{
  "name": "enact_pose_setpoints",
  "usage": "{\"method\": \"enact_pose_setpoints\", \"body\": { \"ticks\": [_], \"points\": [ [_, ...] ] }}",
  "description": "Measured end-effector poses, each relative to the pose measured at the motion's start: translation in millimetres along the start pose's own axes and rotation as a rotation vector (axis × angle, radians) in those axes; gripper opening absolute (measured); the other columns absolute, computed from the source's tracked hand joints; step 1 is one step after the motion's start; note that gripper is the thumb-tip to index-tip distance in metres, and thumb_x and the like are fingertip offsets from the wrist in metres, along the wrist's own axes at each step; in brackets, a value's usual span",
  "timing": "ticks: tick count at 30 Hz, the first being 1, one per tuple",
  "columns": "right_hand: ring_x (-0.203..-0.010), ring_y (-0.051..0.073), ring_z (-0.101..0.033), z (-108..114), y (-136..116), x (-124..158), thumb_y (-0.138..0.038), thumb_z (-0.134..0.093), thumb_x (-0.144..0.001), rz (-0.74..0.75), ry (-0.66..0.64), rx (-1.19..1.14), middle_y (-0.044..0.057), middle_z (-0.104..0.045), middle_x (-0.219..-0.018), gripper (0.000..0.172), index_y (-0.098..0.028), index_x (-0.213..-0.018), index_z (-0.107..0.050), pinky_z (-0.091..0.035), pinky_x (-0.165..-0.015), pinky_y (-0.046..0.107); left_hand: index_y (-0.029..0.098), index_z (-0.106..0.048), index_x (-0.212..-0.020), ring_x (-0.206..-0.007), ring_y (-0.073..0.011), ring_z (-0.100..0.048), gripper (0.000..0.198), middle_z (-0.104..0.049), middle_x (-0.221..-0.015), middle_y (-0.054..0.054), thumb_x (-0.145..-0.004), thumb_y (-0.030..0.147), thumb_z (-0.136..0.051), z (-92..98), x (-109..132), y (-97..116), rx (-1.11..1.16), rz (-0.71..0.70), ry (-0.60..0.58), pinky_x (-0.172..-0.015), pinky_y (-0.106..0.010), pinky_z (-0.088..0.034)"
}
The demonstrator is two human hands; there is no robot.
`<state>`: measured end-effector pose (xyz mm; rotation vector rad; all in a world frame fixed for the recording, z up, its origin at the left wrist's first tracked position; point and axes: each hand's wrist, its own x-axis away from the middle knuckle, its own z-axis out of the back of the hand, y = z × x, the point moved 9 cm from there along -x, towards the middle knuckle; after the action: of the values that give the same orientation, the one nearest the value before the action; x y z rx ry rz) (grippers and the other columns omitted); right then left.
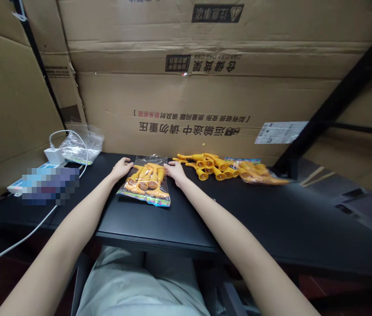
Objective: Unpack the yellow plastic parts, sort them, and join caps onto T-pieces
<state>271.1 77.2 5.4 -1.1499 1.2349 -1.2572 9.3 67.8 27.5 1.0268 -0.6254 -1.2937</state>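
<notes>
A clear plastic bag [146,182] filled with several orange plastic toys lies on the black table [186,219] straight ahead. My left hand [122,168] rests at the bag's upper left corner, fingers curled on its edge. At the upper right corner my right hand [175,170] pinches the bag's open end. A loose pile of orange toys [205,166] lies just right of my right hand, and another filled bag [258,172] lies beyond that.
A heap of empty clear bags [80,144] sits at the back left beside a white charger [53,154] with its cable on a power strip. Cardboard boxes [205,87] wall the back and left. A black metal strut [337,101] slants at the right.
</notes>
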Motion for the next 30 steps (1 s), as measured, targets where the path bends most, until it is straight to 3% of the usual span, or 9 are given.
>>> {"method": "enact_pose_setpoints", "body": {
  "ticks": [3,8,12,15,23,30],
  "points": [
    [-0.064,0.01,-0.06,-0.3,6.0,4.0,-0.016,-0.059,-0.083,-0.125,0.033,-0.148,0.0,-0.059,-0.071,0.011,-0.02,-0.085,-0.048,-0.052,-0.066,0.023,0.017,-0.063,-0.099,-0.091,-0.0211,-0.067,0.035,-0.073,-0.088,-0.008,-0.071,0.035,-0.07,-4.5,-0.8,-5.9,0.032,0.043,0.031,-0.087,-0.033,-0.046],
    [-0.059,0.008,-0.058,-6.2,2.1,9.4,-0.013,-0.058,-0.084,-0.139,-0.012,-0.177,0.0,-0.06,-0.067,0.008,-0.017,-0.078,-0.056,-0.05,-0.059,0.018,0.015,-0.066,-0.082,-0.082,-0.0212,-0.066,0.033,-0.072,-0.074,-0.007,-0.064,0.041,-0.075,-5.1,-2.7,-9.2,0.099,0.076,0.031,-0.08,-0.031,-0.048],
    [-0.055,0.007,-0.056,-3.7,3.6,10.3,-0.006,-0.056,-0.083,-0.147,0.007,-0.181,0.0,-0.059,-0.062,0.015,-0.016,-0.071,-0.055,-0.049,-0.054,0.016,0.017,-0.063,-0.06,-0.074,-0.0186,-0.065,0.018,-0.068,-0.063,-0.003,-0.06,0.03,-0.076,-1.6,-3.6,-11.0,0.085,0.076,0.033,-0.077,-0.029,-0.048],
    [-0.055,0.008,-0.056,-1.7,4.6,10.3,-0.005,-0.055,-0.081,-0.15,0.023,-0.184,-0.001,-0.057,-0.059,0.018,-0.017,-0.069,-0.053,-0.05,-0.054,0.018,0.017,-0.059,-0.054,-0.069,-0.0165,-0.063,0.015,-0.064,-0.057,-0.001,-0.06,0.021,-0.073,0.3,-4.5,-12.1,0.154,0.089,0.039,-0.076,-0.029,-0.048],
    [-0.053,0.008,-0.055,-2.4,-0.1,14.5,-0.006,-0.056,-0.081,-0.144,-0.022,-0.217,-0.001,-0.058,-0.059,0.016,-0.017,-0.069,-0.055,-0.049,-0.056,0.018,0.016,-0.06,-0.061,-0.063,-0.0142,-0.061,0.019,-0.064,-0.058,-0.001,-0.056,0.024,-0.076,-6.3,-2.8,-8.8,0.384,0.098,-0.097,-0.077,-0.03,-0.049],
    [-0.051,0.007,-0.052,-3.8,-0.7,13.6,-0.003,-0.057,-0.079,-0.127,-0.038,-0.204,-0.001,-0.058,-0.058,0.018,-0.016,-0.067,-0.056,-0.047,-0.055,0.018,0.016,-0.068,-0.062,-0.065,-0.0151,-0.061,0.021,-0.066,-0.06,-0.002,-0.048,0.025,-0.079,-1.2,-3.8,-8.5,0.313,0.052,-0.158,-0.074,-0.029,-0.047]
  ]
}}
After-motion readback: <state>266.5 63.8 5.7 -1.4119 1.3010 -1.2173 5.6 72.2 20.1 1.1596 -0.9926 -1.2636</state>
